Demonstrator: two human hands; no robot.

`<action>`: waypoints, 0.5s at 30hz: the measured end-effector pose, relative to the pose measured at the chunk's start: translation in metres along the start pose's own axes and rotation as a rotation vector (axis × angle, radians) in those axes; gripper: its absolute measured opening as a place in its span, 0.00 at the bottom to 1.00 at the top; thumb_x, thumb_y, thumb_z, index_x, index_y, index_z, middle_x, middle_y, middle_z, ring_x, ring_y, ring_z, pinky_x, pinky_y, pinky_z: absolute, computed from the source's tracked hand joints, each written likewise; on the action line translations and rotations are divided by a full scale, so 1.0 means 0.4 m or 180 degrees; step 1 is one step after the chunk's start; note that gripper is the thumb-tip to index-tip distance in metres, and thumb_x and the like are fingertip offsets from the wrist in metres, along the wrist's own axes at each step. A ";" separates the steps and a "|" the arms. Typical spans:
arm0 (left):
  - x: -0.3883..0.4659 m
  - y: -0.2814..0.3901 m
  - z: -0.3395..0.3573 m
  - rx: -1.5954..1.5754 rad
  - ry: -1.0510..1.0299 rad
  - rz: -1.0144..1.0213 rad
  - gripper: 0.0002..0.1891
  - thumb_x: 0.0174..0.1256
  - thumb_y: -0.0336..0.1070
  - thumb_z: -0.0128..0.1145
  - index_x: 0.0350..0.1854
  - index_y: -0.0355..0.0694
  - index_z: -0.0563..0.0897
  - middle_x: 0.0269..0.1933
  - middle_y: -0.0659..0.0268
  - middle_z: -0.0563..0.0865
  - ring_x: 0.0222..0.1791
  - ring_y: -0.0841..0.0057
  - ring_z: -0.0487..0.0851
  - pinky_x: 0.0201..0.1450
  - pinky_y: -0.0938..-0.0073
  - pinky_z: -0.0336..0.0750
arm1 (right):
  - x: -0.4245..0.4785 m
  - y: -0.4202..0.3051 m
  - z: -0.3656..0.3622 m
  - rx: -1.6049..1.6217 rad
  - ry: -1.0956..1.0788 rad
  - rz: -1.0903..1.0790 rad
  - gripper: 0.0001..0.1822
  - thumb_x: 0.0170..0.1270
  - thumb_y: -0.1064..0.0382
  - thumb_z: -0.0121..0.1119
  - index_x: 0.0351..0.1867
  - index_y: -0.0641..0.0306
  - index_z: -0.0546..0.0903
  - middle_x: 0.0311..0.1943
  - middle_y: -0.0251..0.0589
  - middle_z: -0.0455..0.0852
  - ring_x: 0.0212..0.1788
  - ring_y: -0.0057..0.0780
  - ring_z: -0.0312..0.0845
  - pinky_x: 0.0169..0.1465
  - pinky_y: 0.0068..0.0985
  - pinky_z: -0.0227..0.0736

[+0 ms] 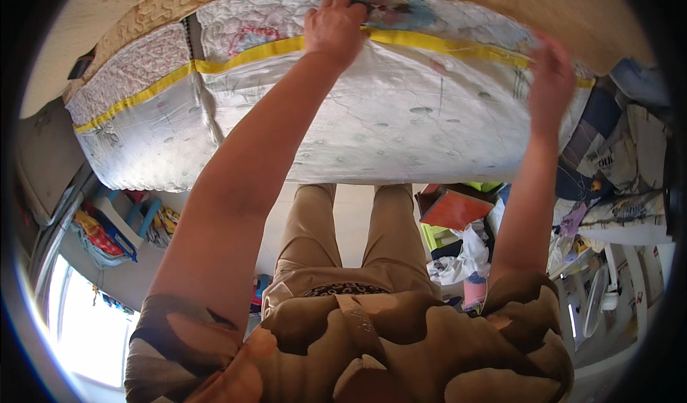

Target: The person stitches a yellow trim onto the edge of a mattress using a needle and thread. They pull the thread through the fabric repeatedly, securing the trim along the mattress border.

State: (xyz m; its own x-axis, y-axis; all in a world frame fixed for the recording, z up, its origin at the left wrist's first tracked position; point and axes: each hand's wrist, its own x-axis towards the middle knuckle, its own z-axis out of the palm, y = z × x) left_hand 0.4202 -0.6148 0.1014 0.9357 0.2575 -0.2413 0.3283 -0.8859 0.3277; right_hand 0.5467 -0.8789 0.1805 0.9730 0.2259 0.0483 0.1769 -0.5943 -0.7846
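A white quilted mattress cover with yellow edging tape hangs down in front of my legs. My left hand is on the patterned quilted top just above the tape, knuckles up; the fabric puckers below it, and whether the fingers pinch the cloth is hidden. My right hand is blurred, near the tape at the cover's right part; its fingers cannot be made out well. Left of my left arm, a dark zipper or seam runs down to the tape. A tan quilted cloth lies behind the top edge.
A red-brown box, a white plastic bag and a pink container stand low at the right. Heaped cloths and bags lie beyond my right arm. A fan is at the lower right, and a blue-framed rack with items is at the left.
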 end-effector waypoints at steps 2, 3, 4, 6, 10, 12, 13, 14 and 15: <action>0.016 0.014 -0.001 0.0078 -0.0146 -0.0177 0.10 0.49 0.41 0.69 0.35 0.52 0.84 0.44 0.70 0.80 0.53 0.67 0.76 0.55 0.61 0.70 | -0.022 -0.001 0.048 -0.0009 -0.1358 -0.0059 0.07 0.65 0.67 0.57 0.42 0.59 0.83 0.30 0.34 0.86 0.28 0.19 0.79 0.34 0.18 0.72; 0.020 0.009 0.001 0.0179 -0.0183 -0.0222 0.09 0.50 0.41 0.68 0.35 0.52 0.84 0.44 0.70 0.80 0.53 0.67 0.77 0.54 0.61 0.71 | -0.042 -0.020 0.081 0.0209 -0.1906 0.0421 0.07 0.64 0.67 0.57 0.41 0.60 0.83 0.29 0.36 0.86 0.29 0.21 0.81 0.34 0.19 0.72; 0.023 0.015 0.007 0.0246 -0.0228 -0.0240 0.09 0.50 0.41 0.68 0.34 0.52 0.84 0.44 0.70 0.80 0.52 0.67 0.77 0.54 0.61 0.71 | -0.059 -0.007 0.105 0.0148 -0.2017 0.0315 0.07 0.64 0.65 0.56 0.41 0.58 0.83 0.29 0.38 0.87 0.29 0.27 0.83 0.34 0.22 0.73; 0.025 0.021 0.003 0.0234 -0.0428 -0.0311 0.08 0.51 0.42 0.67 0.34 0.52 0.84 0.44 0.70 0.80 0.51 0.67 0.78 0.53 0.61 0.73 | -0.066 0.015 0.136 -0.0376 -0.2071 0.0031 0.08 0.64 0.63 0.56 0.41 0.57 0.84 0.30 0.39 0.87 0.30 0.32 0.83 0.35 0.25 0.74; 0.023 0.013 -0.050 0.0019 -0.0863 -0.0302 0.09 0.50 0.42 0.66 0.33 0.50 0.85 0.44 0.69 0.81 0.48 0.65 0.80 0.51 0.62 0.75 | -0.074 0.066 0.168 -0.0761 -0.2089 -0.0160 0.10 0.64 0.60 0.54 0.41 0.56 0.85 0.33 0.38 0.88 0.35 0.38 0.83 0.39 0.31 0.76; 0.020 0.009 -0.079 -0.0095 -0.0988 -0.0247 0.09 0.49 0.42 0.66 0.33 0.49 0.85 0.43 0.68 0.81 0.47 0.64 0.81 0.50 0.62 0.75 | -0.074 0.077 0.178 -0.0792 -0.2090 -0.0157 0.10 0.65 0.60 0.53 0.41 0.55 0.85 0.33 0.38 0.88 0.36 0.38 0.83 0.40 0.31 0.76; 0.019 0.005 -0.094 -0.0180 -0.1051 -0.0248 0.09 0.49 0.42 0.67 0.33 0.48 0.85 0.43 0.67 0.81 0.47 0.64 0.81 0.50 0.62 0.75 | -0.073 0.074 0.184 -0.0755 -0.2096 -0.0118 0.10 0.65 0.60 0.53 0.41 0.55 0.85 0.34 0.37 0.88 0.36 0.38 0.83 0.40 0.31 0.76; 0.018 0.001 -0.105 -0.0267 -0.1114 -0.0246 0.10 0.49 0.42 0.67 0.32 0.47 0.85 0.42 0.66 0.82 0.46 0.63 0.81 0.49 0.62 0.75 | -0.074 0.072 0.188 -0.0722 -0.2102 -0.0077 0.11 0.65 0.60 0.53 0.42 0.55 0.85 0.34 0.37 0.88 0.37 0.38 0.83 0.40 0.31 0.76; 0.018 -0.002 -0.112 -0.0280 -0.1112 -0.0190 0.10 0.49 0.42 0.67 0.32 0.46 0.85 0.41 0.65 0.82 0.46 0.63 0.81 0.49 0.62 0.75 | -0.075 0.074 0.190 -0.0647 -0.2092 -0.0103 0.11 0.65 0.60 0.53 0.42 0.55 0.85 0.34 0.37 0.88 0.37 0.38 0.83 0.40 0.31 0.76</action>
State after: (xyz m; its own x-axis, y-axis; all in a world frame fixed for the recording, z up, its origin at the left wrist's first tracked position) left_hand 0.4325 -0.5949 0.1401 0.8188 0.1471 -0.5549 0.4052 -0.8327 0.3773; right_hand 0.5114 -0.8446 0.1091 0.6861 0.6290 -0.3656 0.2912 -0.6979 -0.6543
